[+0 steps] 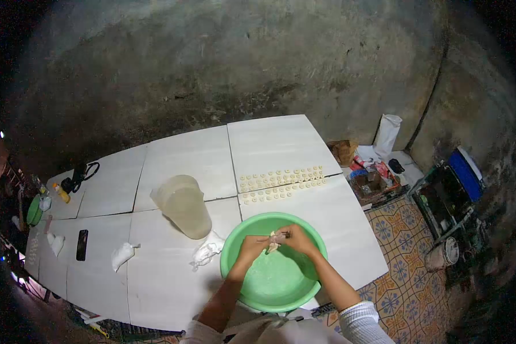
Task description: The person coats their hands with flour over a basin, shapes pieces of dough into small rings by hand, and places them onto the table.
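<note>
A green plastic basin point(246, 286) stands at the table's front edge, with a whitish film inside. Over its far half, my left hand point(254, 247) and my right hand point(295, 237) meet, fingers closed around a small lump of pale dough point(274, 241). Some of it sticks to the fingers, and its exact shape is partly hidden. Beyond the basin, several rows of small pale dough rings point(281, 182) lie on the white tabletop. Left of the basin are a tall translucent container point(186, 209) and a crumpled white plastic bag point(208, 251).
Farther left on the white table point(166, 286) lie a small white bag point(123, 255), a dark phone point(82, 245) and a yellow bottle point(62, 194). A concrete wall point(212, 69) runs behind. At right, patterned floor tiles point(407, 246) lead to a bucket point(443, 253).
</note>
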Tool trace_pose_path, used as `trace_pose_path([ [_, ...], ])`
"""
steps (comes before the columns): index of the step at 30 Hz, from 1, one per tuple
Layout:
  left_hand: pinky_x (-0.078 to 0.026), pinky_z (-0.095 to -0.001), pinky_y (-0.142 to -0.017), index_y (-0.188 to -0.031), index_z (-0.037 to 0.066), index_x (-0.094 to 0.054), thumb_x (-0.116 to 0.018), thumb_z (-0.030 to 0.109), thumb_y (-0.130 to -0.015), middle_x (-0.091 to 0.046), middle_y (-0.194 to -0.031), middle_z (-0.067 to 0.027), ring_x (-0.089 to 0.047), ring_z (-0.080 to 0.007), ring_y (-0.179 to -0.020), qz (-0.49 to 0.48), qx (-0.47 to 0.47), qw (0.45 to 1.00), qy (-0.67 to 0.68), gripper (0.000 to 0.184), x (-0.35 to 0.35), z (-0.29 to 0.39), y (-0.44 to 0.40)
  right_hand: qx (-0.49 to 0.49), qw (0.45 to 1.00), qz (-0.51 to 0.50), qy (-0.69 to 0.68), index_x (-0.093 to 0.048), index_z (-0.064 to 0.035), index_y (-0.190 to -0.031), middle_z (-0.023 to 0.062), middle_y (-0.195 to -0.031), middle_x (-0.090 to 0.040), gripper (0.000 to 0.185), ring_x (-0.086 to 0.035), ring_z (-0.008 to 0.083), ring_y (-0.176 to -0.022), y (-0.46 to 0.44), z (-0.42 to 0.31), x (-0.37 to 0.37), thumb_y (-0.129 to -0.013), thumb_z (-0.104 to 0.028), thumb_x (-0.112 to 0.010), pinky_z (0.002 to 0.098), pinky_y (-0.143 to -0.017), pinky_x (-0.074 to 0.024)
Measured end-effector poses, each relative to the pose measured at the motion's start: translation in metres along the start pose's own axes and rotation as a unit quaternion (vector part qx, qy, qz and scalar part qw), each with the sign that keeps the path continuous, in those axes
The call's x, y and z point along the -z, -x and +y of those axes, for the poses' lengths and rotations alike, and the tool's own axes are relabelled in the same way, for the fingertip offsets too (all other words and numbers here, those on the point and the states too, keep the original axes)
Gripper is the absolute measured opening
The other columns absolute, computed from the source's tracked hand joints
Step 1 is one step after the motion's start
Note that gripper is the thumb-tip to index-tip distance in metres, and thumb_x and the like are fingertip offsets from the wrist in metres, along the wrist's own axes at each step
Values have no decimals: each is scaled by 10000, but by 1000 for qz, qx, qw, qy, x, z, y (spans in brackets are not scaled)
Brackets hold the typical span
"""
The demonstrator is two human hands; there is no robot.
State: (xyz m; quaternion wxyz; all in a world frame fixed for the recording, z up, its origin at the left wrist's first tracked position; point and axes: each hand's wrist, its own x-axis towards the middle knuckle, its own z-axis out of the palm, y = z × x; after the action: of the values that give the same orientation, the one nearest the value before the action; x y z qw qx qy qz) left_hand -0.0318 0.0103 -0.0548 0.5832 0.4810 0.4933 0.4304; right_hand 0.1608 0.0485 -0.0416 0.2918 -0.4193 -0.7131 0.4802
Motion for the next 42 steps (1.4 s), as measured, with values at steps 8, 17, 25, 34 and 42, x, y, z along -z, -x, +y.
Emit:
trace_pose_path([
  [8,-528,-265,-770,-1082,-55,-679,-639,84,-908,-717,-960,-117,-664,-139,-877,28,-89,995,-21,227,-4,9,3,32,999,25,-11,-723,16,-864,30,-744,-682,182,-579,72,-679,8,-10,-1,-833,-162,-746,264,-613,-472],
  [17,-505,-261,-693,-1102,-33,-637,-536,119,-980,-683,-913,-80,-631,-135,-812,-6,-73,997,20,219,-7,2,1,48,995,35,-81,-689,15,-1074,40,-855,-693,228,-621,92,-750,11,-34,12,-871,-87,-674,254,-662,-504],
  [25,-458,-243,-603,-993,29,-701,-558,175,-968,-674,-790,-14,-586,-88,-677,-58,-104,990,-69,206,-7,7,5,41,997,43,-41,-707,48,-928,84,-812,-692,110,-629,120,-738,10,-25,13,-859,0,-636,272,-687,-513],
  [34,-486,-230,-588,-948,10,-734,-652,169,-905,-708,-760,-46,-628,-84,-658,-39,-70,991,-105,183,-6,23,16,98,989,103,45,-717,23,-935,86,-848,-673,110,-620,136,-739,15,-29,11,-871,-43,-656,276,-682,-497],
  [42,-502,-227,-625,-1041,-11,-712,-669,155,-898,-737,-838,-75,-672,-108,-723,12,-94,993,-68,224,-6,13,7,74,994,22,-75,-681,-12,-1120,65,-935,-658,238,-592,105,-819,13,-27,11,-893,-79,-659,259,-738,-484],
])
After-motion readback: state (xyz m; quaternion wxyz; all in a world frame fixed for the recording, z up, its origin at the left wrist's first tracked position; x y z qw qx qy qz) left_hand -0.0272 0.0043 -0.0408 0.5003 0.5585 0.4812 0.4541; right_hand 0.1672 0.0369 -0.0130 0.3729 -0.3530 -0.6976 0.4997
